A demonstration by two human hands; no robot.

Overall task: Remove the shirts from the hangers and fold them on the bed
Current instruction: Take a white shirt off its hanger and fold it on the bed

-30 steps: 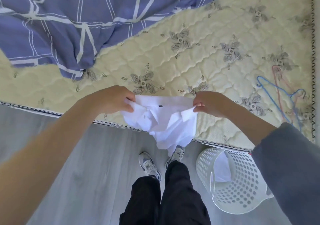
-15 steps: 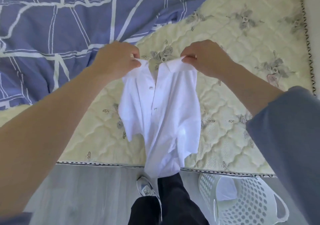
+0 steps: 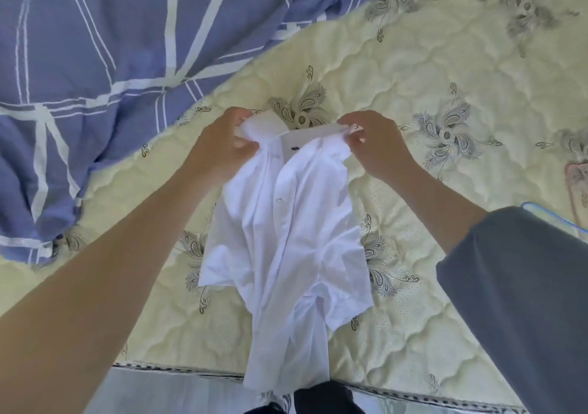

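Your left hand (image 3: 222,146) and right hand (image 3: 378,146) hold the white shirt (image 3: 286,238) up by its top, in the middle of the frame, over the bed (image 3: 429,73). The fingers (image 3: 245,149) of your left hand are curled tight round a bunched wad of cloth at the left end of the collar (image 3: 313,132). Your right thumb and fingers pinch the collar's right end, so the stiff band runs straight and taut between the two hands. A small dark label (image 3: 294,147) sits just under the collar band.

The shirt is thin, smooth woven cloth, much creased. It hangs in long soft folds down the centre of the frame, with a row of small pale buttons (image 3: 280,200) along the placket. Its short sleeves flare out to either side in loose, angular flaps. Its lower body narrows into a gathered tail, which drapes across the bed's near edge at the bottom centre.

The bed's surface is a cream quilted mattress, puffed into wavy stitched ridges and printed with grey swirling flower motifs. A patterned black-and-white piping (image 3: 178,370) trims its near edge. A blue duvet (image 3: 79,79) with white crossing stripes lies rumpled over the upper left of the frame. Your grey sleeve (image 3: 525,302), of matte soft fabric, fills the lower right. Pale grey floor (image 3: 159,391) shows along the bottom.
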